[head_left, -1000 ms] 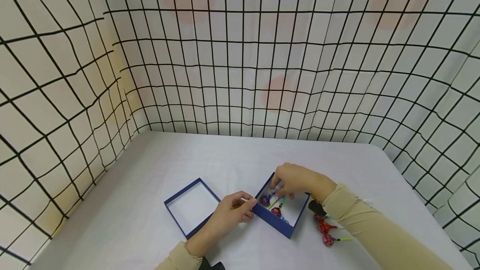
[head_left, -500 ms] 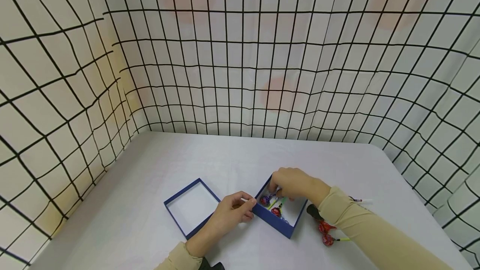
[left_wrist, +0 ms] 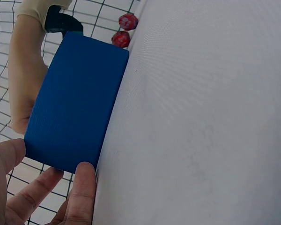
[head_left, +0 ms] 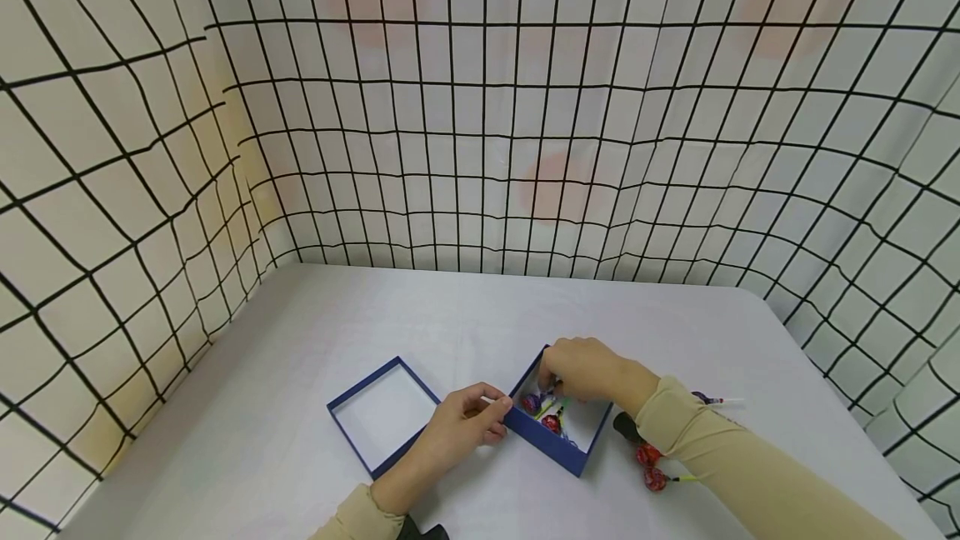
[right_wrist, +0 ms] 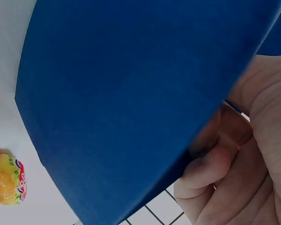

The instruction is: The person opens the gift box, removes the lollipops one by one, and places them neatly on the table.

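An open blue box (head_left: 551, 442) with a white inside holds several lollipops, among them a red-wrapped one (head_left: 552, 423) and a purple-wrapped one (head_left: 531, 402). My left hand (head_left: 467, 427) touches the box's near left corner, and in the left wrist view its fairly straight fingers (left_wrist: 82, 192) meet the blue end wall. Reaching in over the far side, my right hand (head_left: 583, 367) has curled fingers down inside the box. Its fingertips are hidden in the head view; in the right wrist view the blue wall covers part of them, so anything between them cannot be made out.
Left of the box lies a shallow blue-rimmed lid (head_left: 382, 417), white side up. Red-wrapped lollipops (head_left: 656, 480) lie right of the box, and a purple one (head_left: 700, 397) is partly behind the right sleeve. A yellow wrapper (right_wrist: 7, 179) shows in the right wrist view. Black-grid netting (head_left: 480, 148) surrounds the table.
My right hand has gone slightly lower and deeper into the box, and its forearm has shifted a little. My left hand keeps its place at the corner.
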A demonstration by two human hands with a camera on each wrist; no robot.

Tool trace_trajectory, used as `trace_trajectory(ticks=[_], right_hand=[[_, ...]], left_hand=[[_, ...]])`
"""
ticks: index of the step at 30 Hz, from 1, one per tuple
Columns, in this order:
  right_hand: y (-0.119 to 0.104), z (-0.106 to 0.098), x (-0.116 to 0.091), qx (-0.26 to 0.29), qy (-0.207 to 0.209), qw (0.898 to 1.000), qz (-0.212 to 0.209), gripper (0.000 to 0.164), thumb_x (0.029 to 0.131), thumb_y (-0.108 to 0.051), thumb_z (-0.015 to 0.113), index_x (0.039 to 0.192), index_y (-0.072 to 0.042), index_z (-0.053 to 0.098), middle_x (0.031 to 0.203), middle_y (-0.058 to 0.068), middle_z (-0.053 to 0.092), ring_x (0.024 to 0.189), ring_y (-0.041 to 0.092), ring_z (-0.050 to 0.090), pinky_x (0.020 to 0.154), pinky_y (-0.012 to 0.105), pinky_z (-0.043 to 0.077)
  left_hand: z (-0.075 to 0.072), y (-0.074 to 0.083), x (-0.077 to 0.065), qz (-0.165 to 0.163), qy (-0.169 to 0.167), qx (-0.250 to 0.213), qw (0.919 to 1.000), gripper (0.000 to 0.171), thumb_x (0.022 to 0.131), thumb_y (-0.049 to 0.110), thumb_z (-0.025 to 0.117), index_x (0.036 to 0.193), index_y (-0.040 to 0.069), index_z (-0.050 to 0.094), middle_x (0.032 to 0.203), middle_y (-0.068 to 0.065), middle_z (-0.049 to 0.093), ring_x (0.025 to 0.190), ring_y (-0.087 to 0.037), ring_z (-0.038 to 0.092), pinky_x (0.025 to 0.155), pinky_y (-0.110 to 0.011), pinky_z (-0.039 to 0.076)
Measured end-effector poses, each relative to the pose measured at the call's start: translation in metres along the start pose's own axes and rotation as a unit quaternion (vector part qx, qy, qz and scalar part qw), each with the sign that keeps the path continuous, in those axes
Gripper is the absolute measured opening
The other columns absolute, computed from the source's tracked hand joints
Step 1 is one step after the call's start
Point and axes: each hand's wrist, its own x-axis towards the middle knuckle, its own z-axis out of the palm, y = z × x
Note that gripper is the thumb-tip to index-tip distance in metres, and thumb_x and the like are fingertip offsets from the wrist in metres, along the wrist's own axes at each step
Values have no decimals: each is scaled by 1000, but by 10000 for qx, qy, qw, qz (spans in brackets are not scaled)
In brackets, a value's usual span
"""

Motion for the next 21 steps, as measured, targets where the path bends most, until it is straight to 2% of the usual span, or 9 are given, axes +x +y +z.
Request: trace_trajectory(ticks=[7, 13, 17, 21], right_hand=[[1, 0, -2, -13, 89, 9998, -190, 16, 88, -1, 84, 86, -17, 83, 86, -4, 79, 64, 7, 59, 58, 27, 51], [3, 0, -1, 32, 213, 9993, -307, 25, 88, 1, 81, 75, -20, 77, 72, -12, 69, 56, 5, 54, 54, 24, 45], [2, 0, -1, 35, 178, 9996, -213, 27, 87, 0, 83, 74, -21, 74, 72, -13, 65, 60, 6, 54, 55, 25, 44], [1, -1, -2, 242, 69, 9997, -81, 25, 89, 1, 81, 78, -20, 75, 72, -11, 65, 58, 7, 57, 55, 26, 47]], left_hand=[[1, 0, 0, -7, 14, -37, 10000, 30, 107, 31, 69, 119, 4, 73, 97, -16, 78, 83, -20, 78, 79, -35, 67], [0, 1, 0, 18, 9, -99, 9999, 31, 107, 31, 69, 120, 4, 73, 98, -17, 78, 83, -22, 78, 79, -36, 67], [0, 1, 0, 44, -5, -108, 9999, 31, 107, 31, 68, 120, 3, 73, 98, -17, 78, 83, -22, 78, 80, -36, 67], [0, 1, 0, 33, 1, -68, 10000, 30, 107, 31, 69, 120, 4, 73, 97, -17, 78, 82, -22, 78, 79, -36, 67]])
